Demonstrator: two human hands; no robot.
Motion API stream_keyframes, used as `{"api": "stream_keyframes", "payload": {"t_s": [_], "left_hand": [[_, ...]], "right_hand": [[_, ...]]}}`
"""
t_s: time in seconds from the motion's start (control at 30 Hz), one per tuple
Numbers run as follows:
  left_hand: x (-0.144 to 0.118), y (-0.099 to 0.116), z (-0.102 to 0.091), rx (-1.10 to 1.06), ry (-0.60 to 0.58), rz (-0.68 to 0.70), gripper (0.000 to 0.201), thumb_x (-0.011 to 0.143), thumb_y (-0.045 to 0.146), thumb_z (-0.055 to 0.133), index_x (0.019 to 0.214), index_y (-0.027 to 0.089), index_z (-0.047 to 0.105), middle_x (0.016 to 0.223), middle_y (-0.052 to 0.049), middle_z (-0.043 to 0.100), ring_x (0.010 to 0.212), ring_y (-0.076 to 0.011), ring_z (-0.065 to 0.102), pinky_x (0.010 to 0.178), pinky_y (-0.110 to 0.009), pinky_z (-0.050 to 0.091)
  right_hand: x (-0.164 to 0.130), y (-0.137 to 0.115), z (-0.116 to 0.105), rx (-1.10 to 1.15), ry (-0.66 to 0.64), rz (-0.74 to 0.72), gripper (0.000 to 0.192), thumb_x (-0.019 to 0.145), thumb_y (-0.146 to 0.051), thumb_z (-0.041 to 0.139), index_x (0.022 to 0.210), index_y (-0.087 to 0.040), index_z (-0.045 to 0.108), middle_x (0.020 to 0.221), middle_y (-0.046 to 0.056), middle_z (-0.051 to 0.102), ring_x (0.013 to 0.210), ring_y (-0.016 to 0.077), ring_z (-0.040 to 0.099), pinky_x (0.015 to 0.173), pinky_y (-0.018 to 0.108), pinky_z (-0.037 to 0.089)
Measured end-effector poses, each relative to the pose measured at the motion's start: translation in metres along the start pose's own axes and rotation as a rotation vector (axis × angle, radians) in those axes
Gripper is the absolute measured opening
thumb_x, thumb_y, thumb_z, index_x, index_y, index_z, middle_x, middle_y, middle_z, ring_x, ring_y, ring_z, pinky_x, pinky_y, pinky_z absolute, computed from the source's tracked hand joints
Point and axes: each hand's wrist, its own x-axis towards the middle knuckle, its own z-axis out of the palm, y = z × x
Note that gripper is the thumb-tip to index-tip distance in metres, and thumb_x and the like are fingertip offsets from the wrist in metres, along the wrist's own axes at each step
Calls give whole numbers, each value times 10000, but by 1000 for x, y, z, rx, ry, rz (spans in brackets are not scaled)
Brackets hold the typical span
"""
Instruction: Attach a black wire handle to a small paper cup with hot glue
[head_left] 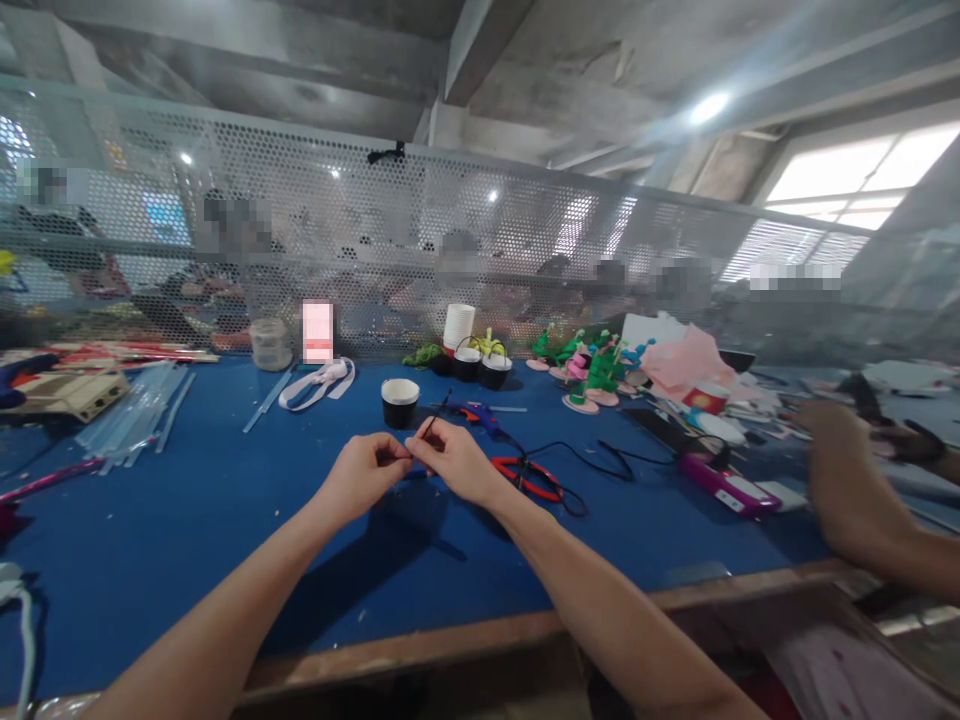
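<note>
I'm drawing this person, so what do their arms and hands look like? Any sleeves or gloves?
No gloves and no sleeves in view. The left hand and the right hand are bare, and both forearms are bare right down to the picture's edge. No watch, ring or bracelet shows on either.

faces behind mesh screen blurred, thin dark stem partly hidden by fingers

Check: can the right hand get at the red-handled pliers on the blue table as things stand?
Probably yes. The red-handled pliers lie flat on the blue table just beside the right hand, with nothing standing between. A black cord runs over them, and both hands, left hand included, pinch a thin black stick.
</note>
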Motion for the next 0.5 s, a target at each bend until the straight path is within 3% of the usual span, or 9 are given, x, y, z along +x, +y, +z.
{"api": "stream_keyframes", "payload": {"t_s": [0.3, 0.5], "left_hand": [[-1, 0, -1, 166, 72, 101, 142, 641, 269, 479, 616, 146, 544, 535, 14, 514, 466, -84, 397, 429, -191, 282], [-2, 2, -3, -1, -3, 12, 142, 621, 279, 499, 562, 150, 496, 428, 67, 388, 403, -59, 300, 392, -184, 223]], "right_hand": [[0, 2, 4, -97, 118, -10, 243, 724, -383, 479, 619, -168, 439, 498, -45, 424, 449, 76, 395, 430, 202, 332], [0, -2, 1, 105, -21, 11, 223, 698, -385, 507, 695, -167, 460, 605, -35, 484, 463, 67, 432, 439, 201, 380]]}}
